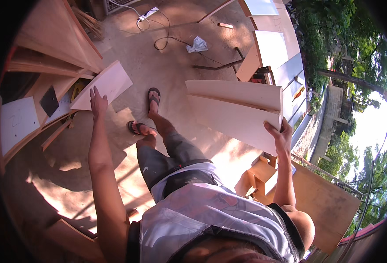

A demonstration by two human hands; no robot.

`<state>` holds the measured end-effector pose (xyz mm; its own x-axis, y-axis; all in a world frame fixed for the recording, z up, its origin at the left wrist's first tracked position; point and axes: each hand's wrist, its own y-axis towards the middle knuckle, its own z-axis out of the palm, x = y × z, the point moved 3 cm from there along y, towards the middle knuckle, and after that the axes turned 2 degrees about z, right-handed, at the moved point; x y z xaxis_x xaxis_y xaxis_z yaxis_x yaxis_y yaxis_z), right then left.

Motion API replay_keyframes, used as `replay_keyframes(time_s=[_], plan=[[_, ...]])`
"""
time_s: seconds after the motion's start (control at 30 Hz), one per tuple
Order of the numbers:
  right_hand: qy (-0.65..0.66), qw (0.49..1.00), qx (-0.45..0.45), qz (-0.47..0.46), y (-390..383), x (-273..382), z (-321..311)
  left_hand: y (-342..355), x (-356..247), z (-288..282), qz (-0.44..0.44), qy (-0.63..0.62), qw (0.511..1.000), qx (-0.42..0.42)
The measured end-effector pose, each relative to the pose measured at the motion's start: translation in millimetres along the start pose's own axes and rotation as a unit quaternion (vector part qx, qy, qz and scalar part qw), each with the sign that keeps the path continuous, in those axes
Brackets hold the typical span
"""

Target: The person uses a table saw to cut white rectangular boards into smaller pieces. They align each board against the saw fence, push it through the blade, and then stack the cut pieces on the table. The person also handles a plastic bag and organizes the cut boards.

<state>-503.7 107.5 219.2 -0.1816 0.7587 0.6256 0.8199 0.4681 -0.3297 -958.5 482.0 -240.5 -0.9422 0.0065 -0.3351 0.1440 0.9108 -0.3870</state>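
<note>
My left hand (98, 104) lies with fingers spread on the face of a small white board (111, 84), which juts out at the workbench edge on the left. Its thumb is hard to make out. On the right, my right hand (281, 136) grips the end of a long white panel (228, 116), thumb on the near face and the other fingers mostly hidden behind the edge. A second white strip (237, 94) runs along the panel's far side, with a step between the two; whether they are joined I cannot tell. The panel is held tilted above the floor.
Left stands a wooden bench (35, 118) with a white sheet (20, 122) and a dark square plate (49, 101). A power strip (148, 14), cable and plastic bag (197, 44) lie on the floor ahead. Boards (270, 48) line the right; a plywood sheet (329, 204) is behind my right arm.
</note>
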Motion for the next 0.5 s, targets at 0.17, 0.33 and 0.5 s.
replay_keyframes(time_s=[0.17, 0.33, 0.5], plan=[[0.176, 0.982, -0.004, 0.063, -20.4, -30.6, -44.4, -94.4, -98.0, 82.3, -0.109, -0.418, 0.856, 0.285], [0.353, 0.930, 0.021, 0.101, 1.9, -74.1, -72.4, -144.3, -240.0, 70.8, -0.040, -0.644, 0.645, 0.410], [0.421, 0.903, 0.011, 0.083, 80.9, -150.7, -96.4, -140.4, -361.5, 15.0, 0.037, -0.642, 0.687, 0.338]])
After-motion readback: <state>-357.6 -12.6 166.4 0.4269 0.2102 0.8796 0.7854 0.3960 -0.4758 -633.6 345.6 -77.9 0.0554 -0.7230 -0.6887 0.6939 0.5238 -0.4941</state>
